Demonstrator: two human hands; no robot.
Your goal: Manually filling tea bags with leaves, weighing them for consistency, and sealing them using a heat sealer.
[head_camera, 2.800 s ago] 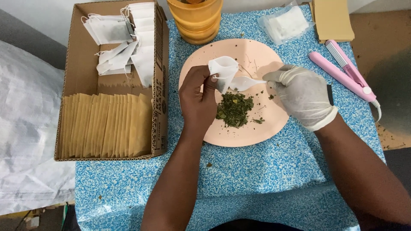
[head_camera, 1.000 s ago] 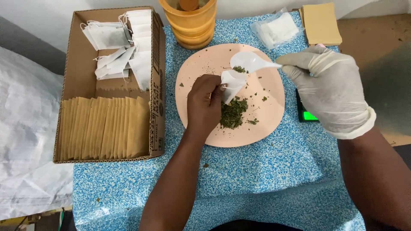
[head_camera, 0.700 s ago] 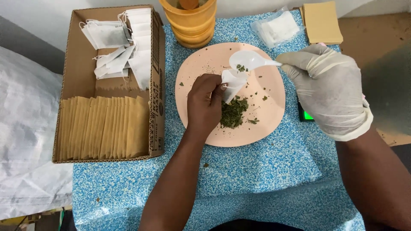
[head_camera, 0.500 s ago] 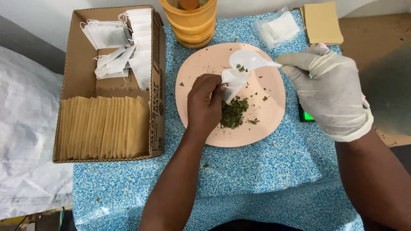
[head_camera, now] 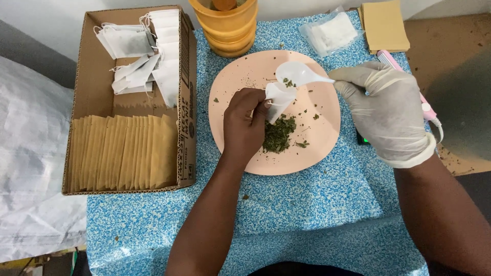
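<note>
My bare left hand (head_camera: 243,125) pinches a small white empty tea bag (head_camera: 279,99), held open above a peach-coloured plate (head_camera: 319,138). A pile of dried green leaf (head_camera: 279,135) lies on the plate just below the bag. My right hand (head_camera: 388,115), in a white glove, holds a white plastic spoon (head_camera: 299,74) with a few green flakes in its bowl. The spoon's bowl hovers just above the bag's open mouth.
A cardboard box (head_camera: 84,97) on the left holds white tea bags (head_camera: 138,51) and a row of tan paper envelopes (head_camera: 120,151). Stacked orange bowls (head_camera: 225,25) stand behind the plate. A clear packet of bags (head_camera: 330,33), tan envelopes (head_camera: 383,25) and a pink tool (head_camera: 427,110) lie at right.
My gloved right hand lifted the spoon from the leaf pile up over the bag, then held nearly still. My left hand keeps the bag open over the plate.
</note>
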